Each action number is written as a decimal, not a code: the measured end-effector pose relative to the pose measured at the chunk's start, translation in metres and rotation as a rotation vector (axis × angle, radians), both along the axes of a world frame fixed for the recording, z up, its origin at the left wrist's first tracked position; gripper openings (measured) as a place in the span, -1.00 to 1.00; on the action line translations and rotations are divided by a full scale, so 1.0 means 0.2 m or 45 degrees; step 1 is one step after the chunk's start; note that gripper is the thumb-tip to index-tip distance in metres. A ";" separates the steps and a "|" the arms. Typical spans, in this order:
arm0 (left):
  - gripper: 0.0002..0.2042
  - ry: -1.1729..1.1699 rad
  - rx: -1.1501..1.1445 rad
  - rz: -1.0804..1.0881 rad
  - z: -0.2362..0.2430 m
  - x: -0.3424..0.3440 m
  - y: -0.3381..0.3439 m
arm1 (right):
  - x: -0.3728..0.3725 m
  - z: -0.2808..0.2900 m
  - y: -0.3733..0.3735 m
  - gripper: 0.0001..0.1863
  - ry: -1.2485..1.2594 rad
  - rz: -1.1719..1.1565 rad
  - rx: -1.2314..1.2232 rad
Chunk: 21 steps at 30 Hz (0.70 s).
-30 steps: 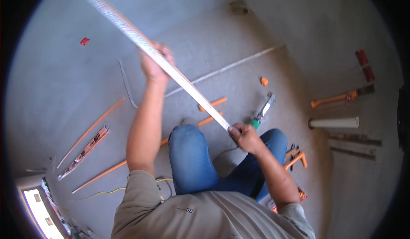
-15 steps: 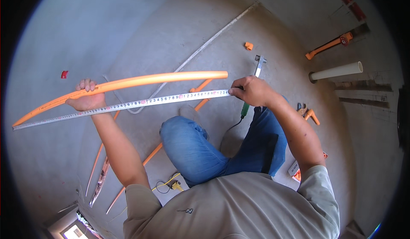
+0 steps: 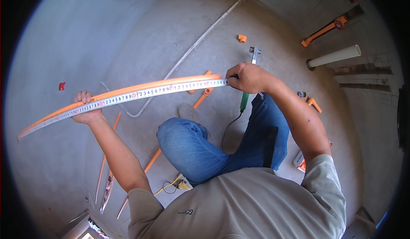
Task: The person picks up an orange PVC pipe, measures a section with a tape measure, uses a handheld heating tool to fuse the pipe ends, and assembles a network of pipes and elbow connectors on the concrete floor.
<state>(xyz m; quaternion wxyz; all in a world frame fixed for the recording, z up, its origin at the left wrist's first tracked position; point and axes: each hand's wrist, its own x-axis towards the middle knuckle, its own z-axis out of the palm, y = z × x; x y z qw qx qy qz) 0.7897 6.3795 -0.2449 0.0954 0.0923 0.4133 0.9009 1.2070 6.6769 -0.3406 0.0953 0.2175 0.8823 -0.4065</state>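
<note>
My left hand [image 3: 87, 106] is wrapped around a long orange plastic pipe [image 3: 160, 84], which is held up level across the view. Stretched out along the pipe's near side is a white tape measure [image 3: 153, 91], covering much of it and passing over my left hand's fingers. At the pipe's right end, my right hand [image 3: 249, 77] pinches the tape between thumb and curled fingers. The tape's case is not visible; the far left ends of pipe and tape lie close together.
Below on the floor are a green-handled tool [image 3: 244, 102] with a flat metal head and cord, an orange elbow fitting [image 3: 242, 38], several orange pipes [image 3: 153, 158] and a yellow plug [image 3: 183, 185]. From the right wall juts a white pipe [image 3: 335, 57], near an orange valve pipe [image 3: 320, 34].
The tape has come up against the pipe, closing the gap between them and hiding more of it. My right hand has moved slightly up and left; both hands keep hold.
</note>
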 end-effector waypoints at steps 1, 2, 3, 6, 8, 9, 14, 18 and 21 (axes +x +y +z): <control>-0.29 -0.006 0.003 -0.008 0.01 0.06 0.05 | 0.01 -0.01 0.01 -0.74 -0.016 -0.038 0.015; -0.27 -0.043 -0.034 0.019 0.01 0.12 0.09 | 0.02 -0.02 0.03 -0.73 -0.033 -0.076 0.031; -0.25 -0.073 -0.073 0.051 0.03 0.16 0.12 | 0.02 -0.02 0.03 -0.73 -0.031 -0.079 0.033; -0.35 0.011 0.030 -0.110 0.02 0.11 0.08 | 0.03 -0.03 0.04 -0.73 0.008 -0.092 0.045; -0.35 0.005 0.043 -0.104 0.01 0.08 0.06 | 0.03 -0.01 0.04 -0.73 -0.029 -0.083 -0.056; -0.34 0.066 0.016 -0.151 0.02 0.07 0.07 | 0.04 -0.01 0.05 -0.73 -0.030 -0.083 -0.046; -0.32 -0.029 -0.127 0.143 0.06 0.29 0.25 | 0.11 -0.06 0.04 -0.64 -0.064 0.016 -0.276; -0.27 0.155 -0.216 -0.335 0.01 0.41 0.34 | 0.04 -0.01 -0.06 -0.56 0.028 0.021 -0.458; -0.35 0.373 -0.375 -0.549 -0.01 0.53 0.48 | -0.01 0.08 -0.06 -0.54 0.157 -0.045 -0.579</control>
